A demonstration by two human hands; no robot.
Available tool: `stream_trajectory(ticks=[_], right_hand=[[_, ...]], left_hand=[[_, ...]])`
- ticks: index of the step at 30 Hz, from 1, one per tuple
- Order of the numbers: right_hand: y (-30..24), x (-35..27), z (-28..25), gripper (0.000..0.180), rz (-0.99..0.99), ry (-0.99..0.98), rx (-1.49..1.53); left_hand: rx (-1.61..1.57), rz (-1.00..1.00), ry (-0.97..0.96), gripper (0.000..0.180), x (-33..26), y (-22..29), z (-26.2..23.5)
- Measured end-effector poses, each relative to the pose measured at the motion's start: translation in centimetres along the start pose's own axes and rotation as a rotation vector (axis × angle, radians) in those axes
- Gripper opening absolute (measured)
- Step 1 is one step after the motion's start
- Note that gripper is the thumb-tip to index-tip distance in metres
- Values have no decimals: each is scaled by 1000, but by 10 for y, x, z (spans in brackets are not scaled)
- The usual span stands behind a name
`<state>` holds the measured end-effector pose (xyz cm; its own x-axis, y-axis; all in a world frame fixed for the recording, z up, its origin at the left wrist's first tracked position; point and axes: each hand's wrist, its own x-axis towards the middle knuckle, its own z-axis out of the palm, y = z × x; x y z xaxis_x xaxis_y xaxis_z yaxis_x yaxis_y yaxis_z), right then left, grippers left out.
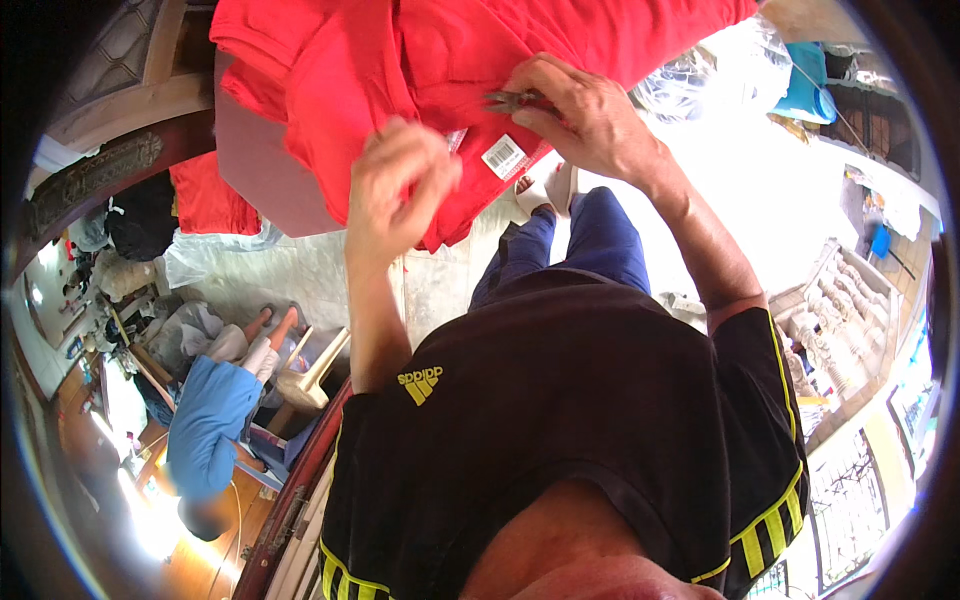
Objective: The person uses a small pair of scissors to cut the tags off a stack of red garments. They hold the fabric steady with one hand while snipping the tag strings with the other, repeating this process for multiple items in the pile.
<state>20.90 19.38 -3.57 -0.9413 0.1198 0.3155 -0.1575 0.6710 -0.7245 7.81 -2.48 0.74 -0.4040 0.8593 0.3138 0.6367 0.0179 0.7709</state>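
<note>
Red garment hangs over the far edge of the grey surface, a white tag dangling from it. From the head view, my right hand is closed around small metal snips pressed against the cloth. My left hand pinches the red fabric just left of the tag. A person in blue sits at near left.

White barcode tag on red garment, prob. paper.

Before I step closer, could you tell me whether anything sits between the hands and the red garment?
Nothing visible does: the right hand presses small snips onto the red garment, and the left hand pinches its edge.
</note>
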Motion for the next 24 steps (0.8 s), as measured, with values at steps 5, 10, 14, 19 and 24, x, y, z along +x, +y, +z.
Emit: stream_trajectory(ticks=[5, 10, 14, 19, 24], right_hand=[[12, -4, -10, 26, 58, -55, 175], [20, -8, -2, 29, 20, -37, 171], [23, -7, 1, 30, -44, 15, 129], [16, -4, -3, 29, 38, -80, 107], [23, -6, 1, 27, 17, -52, 123]], left_hand=[[91, -29, 35, 21, -2, 18, -2], [498, -113, 150, 33, 8, 2, 30], [409, -126, 259, 30, 4, -4, 37], [392, -193, 355, 15, -4, -5, 44], [-369, -317, 439, 7, -24, 12, 20]])
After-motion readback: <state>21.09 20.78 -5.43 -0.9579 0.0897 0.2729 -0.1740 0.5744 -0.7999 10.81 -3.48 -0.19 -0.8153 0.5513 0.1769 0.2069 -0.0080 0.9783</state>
